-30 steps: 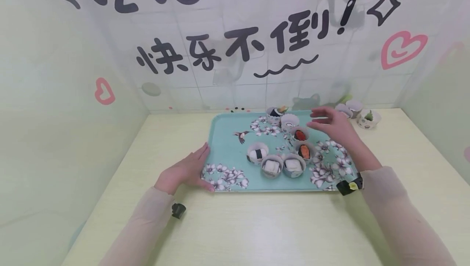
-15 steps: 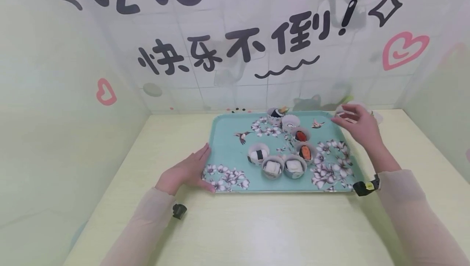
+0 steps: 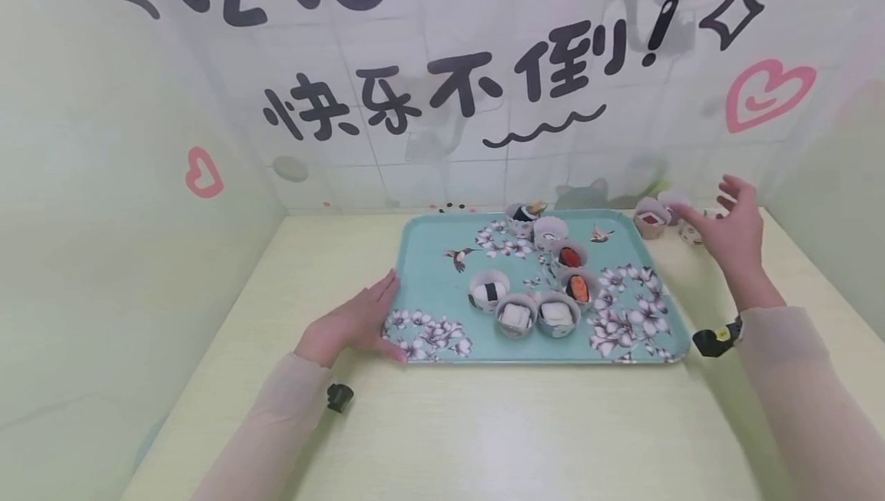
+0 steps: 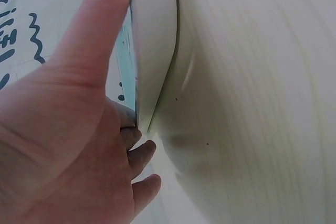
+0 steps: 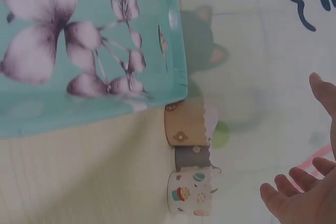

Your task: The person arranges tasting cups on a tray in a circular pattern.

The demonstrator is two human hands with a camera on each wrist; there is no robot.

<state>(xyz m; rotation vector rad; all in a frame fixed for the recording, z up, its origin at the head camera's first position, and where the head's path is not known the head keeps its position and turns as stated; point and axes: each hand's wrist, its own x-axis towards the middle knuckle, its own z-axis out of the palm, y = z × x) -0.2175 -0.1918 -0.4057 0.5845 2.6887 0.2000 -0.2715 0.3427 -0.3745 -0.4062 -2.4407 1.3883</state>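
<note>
In the head view my left hand (image 3: 353, 322) rests at the left edge of a turquoise flowered tray (image 3: 425, 255), fingers straight along its side. Its thumb lies along the tray's rim (image 4: 152, 30) in the left wrist view. My right hand (image 3: 736, 236) hovers beyond the tray's right edge with spread fingers and nothing held. Nearest to it are three paper cups at the back right: a brown one (image 5: 186, 124), a grey one (image 5: 191, 157) and a white patterned one (image 5: 190, 192). The hand partly hides the white cup in the head view.
Several paper cups with sushi pieces stand on the tray, among them one with a black-banded white piece (image 3: 488, 291), one with an orange-topped piece (image 3: 578, 288) and one with a red-topped piece (image 3: 570, 257). A printed wall (image 3: 442, 163) rises behind the pale table (image 3: 484, 424).
My right hand has moved right, from over the tray's back right part to the cups beside it, and its fingers have spread. The left hand stays at the tray's edge.
</note>
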